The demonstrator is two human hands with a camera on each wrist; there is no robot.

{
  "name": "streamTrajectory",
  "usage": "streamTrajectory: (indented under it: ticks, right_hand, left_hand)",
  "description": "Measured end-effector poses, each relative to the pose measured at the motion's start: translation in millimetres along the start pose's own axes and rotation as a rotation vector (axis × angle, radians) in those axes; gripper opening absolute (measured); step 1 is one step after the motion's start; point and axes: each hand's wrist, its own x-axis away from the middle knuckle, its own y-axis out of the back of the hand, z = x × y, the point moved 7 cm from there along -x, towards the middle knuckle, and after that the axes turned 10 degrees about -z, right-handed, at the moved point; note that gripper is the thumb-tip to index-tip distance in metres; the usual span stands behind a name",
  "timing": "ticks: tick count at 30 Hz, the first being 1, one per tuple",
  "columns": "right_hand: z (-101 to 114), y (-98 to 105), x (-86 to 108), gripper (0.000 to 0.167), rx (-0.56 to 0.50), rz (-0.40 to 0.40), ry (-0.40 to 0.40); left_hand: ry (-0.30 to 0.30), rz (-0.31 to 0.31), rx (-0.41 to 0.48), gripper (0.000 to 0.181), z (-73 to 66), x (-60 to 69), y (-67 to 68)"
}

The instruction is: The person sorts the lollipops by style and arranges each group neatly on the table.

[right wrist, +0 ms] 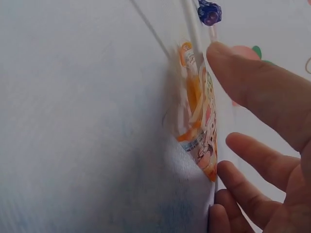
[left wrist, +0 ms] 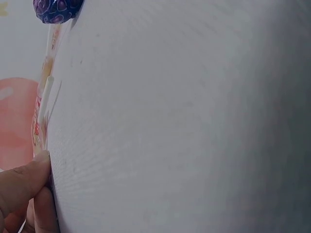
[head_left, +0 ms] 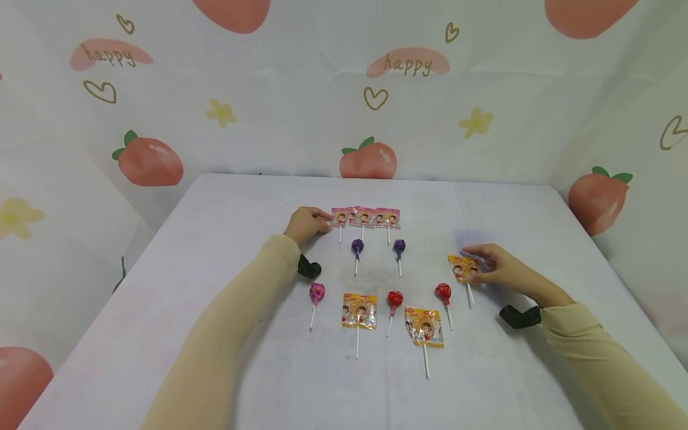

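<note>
My left hand (head_left: 309, 224) pinches the left edge of a pink-wrapped lollipop (head_left: 340, 217), leftmost of three in a row at the back. In the left wrist view its thumb (left wrist: 29, 182) meets the end of the wrapper. At the right, my right hand (head_left: 505, 269) has its fingers spread around an orange-wrapped lollipop (head_left: 463, 269) lying on the table. The right wrist view shows that orange wrapper (right wrist: 197, 111) next to the thumb and fingertips, with a gap between thumb and fingers.
Two purple lollipops (head_left: 357, 246) lie below the pink row. Nearer are a pink ball lollipop (head_left: 317, 292), two red lollipops (head_left: 395, 299) and two more orange-wrapped lollipops (head_left: 359, 311). A white cloth covers the table (head_left: 269, 388); a fruit-printed backdrop (head_left: 301, 119) stands behind.
</note>
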Motion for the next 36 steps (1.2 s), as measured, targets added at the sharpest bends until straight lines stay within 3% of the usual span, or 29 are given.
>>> streamTrajectory:
  ticks: [20, 29, 36]
  right_hand:
    - [2.7, -3.0, -1.4, 0.065, 0.116, -0.009, -0.014]
    - [1.0, -0.1, -3.2, 0.071, 0.037, -0.054, -0.071]
    - [8.7, 6.9, -2.8, 0.063, -0.048, -0.131, -0.030]
  left_hand:
    - [-0.031, -0.004, 0.018, 0.025, -1.5, 1.2, 1.1]
    - [-0.015, -0.001, 0.010, 0.026, -0.9, 2.9, 1.0]
    - [-0.017, 0.004, 0.019, 0.026, -1.2, 3.0, 1.2]
